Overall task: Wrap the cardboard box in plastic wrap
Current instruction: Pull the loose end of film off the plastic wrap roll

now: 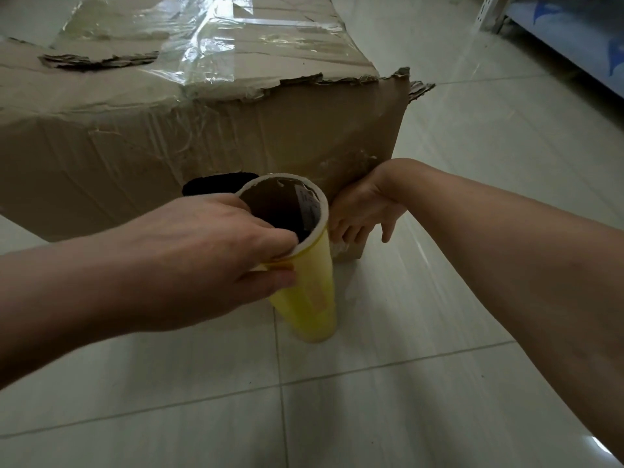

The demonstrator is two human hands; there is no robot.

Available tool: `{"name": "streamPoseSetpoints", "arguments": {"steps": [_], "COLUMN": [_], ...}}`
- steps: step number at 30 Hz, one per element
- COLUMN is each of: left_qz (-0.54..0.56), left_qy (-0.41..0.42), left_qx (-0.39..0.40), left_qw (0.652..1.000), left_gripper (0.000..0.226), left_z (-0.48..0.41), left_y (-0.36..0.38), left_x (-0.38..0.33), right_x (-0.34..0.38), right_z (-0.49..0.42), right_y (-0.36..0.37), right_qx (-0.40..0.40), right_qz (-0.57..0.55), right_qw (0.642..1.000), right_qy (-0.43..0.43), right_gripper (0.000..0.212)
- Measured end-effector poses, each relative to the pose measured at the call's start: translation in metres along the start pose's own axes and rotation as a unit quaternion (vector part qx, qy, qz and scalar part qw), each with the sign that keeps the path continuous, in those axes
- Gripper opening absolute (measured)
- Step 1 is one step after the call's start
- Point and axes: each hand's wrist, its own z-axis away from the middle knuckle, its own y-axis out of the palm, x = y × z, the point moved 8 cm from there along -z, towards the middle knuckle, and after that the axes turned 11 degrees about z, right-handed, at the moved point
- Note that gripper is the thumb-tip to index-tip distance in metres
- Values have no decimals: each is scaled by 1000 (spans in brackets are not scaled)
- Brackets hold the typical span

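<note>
Film [209, 38] already clings to the cardboard box [135, 146], top and front, just beyond the fingers. The left hand [189, 261] grips the yellow plastic wrap roll [310, 298] by its rim. The right hand [364, 211] seems to pinch loose film at the box's lower corner. Most turns likely remain.

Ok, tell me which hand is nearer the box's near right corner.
Right. The right hand is against that corner, low on the box, fingers pointing down. The left hand grips the top rim of the roll, just in front of the box.
</note>
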Motion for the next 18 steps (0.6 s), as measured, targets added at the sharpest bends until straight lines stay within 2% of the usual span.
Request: {"name": "streamPoseSetpoints", "arguments": {"steps": [4,9,13,18], "left_qz": [11,29,10,-3], "left_qy": [-15,-26,-26,-13], "left_qx": [3,-12,-22,10], "left_qw": [1000,999,999,1000], "left_gripper": [26,50,44,33], "left_z": [9,15,16,11], "left_y": [-4,-4,-2,-1], "left_x": [6,3,-2,-17], "right_x": [1,1,2,2], "right_z": [2,3,5,3], "right_y": [0,2,2,3], "right_qx": [-11,-19,-23,-22], "right_qz": [1,7,10,-18], "right_qw": [1000,1000,1000,1000], "right_qy": [4,9,10,-3], "right_gripper": [55,54,54,55]}}
